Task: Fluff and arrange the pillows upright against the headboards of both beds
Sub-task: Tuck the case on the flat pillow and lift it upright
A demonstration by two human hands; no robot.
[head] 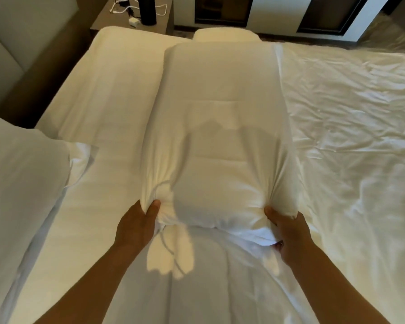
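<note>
A long white pillow [220, 108] lies lengthwise across the middle of the bed, its far end pointing away from me. My left hand [136, 226] pinches its near left corner, and my right hand [288, 232] pinches its near right corner, bunching the case. A second white pillow [21, 178] lies at the left edge, next to the padded headboard [21, 36]. Another white pillow end [227, 36] pokes out beyond the far end of the held pillow.
The bed has a smooth white sheet [98, 94] on the left and a crumpled white duvet [351, 127] on the right. A nightstand [131, 17] with a dark bottle, a white charger and cable stands beyond the bed. Dark windows line the far wall.
</note>
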